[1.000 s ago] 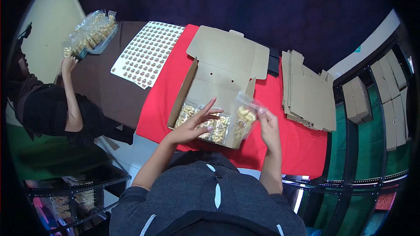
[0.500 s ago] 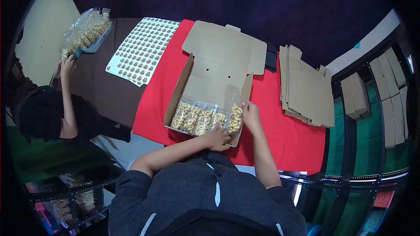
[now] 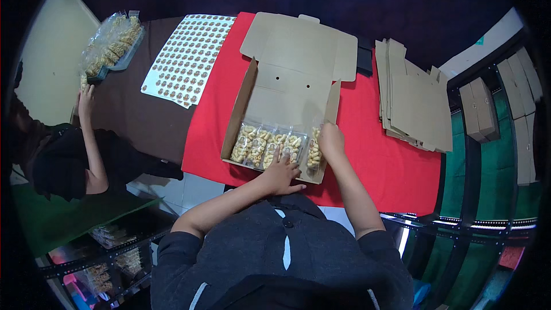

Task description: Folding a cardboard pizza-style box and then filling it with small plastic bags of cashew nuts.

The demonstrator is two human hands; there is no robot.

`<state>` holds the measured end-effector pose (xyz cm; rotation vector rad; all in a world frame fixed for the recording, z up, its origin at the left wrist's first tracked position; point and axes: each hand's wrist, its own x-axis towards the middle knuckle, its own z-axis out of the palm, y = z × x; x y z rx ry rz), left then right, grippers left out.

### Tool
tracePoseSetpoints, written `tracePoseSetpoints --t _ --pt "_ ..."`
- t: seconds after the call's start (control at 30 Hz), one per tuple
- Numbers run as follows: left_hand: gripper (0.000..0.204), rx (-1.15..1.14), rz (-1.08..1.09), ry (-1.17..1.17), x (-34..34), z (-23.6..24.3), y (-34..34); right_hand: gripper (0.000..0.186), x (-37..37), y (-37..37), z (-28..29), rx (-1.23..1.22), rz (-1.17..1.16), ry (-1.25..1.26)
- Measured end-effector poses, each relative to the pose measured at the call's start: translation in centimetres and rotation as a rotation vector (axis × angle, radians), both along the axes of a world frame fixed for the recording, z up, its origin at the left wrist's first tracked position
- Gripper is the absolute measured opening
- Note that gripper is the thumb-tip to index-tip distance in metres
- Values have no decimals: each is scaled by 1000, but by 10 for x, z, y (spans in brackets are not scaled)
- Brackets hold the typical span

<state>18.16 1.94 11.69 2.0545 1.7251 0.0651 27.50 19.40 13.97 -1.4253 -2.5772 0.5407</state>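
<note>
An open cardboard box lies in front of me with its lid folded back. A row of clear bags of pale, curled snacks fills the near part of the box. My left hand rests on these bags from the near side, its fingers spread and stretched out. At the box's right end, my right hand pinches the upper part of another snack bag, which stands beside the right wall. My fingers partly cover that bag's top.
The box stands on a red cloth. Flat cardboard boxes are stacked to the right, and sheets of round stickers lie at left. A co-worker's hand reaches toward a heap of filled bags. Folded boxes sit on the right-hand shelf.
My left hand has slid left and further onto the bags, fingers stretching out. The right hand's bag now sits lower against the box's right end. The whole view has shifted slightly.
</note>
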Motion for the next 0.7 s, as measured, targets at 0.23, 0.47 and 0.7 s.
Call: tracePoseSetpoints --t 0.23,0.47,0.7 --pt "64 -52 41 -64 -2 0 -6 15 6 2 -5 -77 0 -5" --pt "62 -103 37 -70 -2 -1 -4 19 13 -2 -10 -118 -14 -7" --pt "51 -135 4 -54 -2 -5 -1 20 14 -4 -7 -115 -17 23"
